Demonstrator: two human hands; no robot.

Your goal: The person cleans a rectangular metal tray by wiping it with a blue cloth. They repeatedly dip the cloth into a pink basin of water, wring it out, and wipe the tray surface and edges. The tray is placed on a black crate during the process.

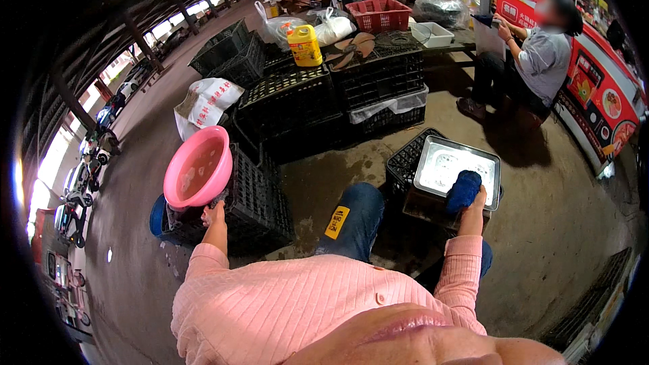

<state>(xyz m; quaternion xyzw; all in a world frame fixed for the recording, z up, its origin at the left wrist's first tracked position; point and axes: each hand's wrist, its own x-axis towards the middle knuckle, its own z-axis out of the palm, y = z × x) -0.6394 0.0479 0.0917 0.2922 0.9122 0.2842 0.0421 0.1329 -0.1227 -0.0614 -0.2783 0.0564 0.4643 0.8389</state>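
One outstretched right hand [476, 200] (blue cloth [462, 190] in grip) at metal tray [436, 170].

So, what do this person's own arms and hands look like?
Both arms wear pale pink, ribbed sleeves that stop short of the wrists; the right one ends in a plain cuff. The left hand shows no glove. The right hand is partly hidden, its visible part bare.
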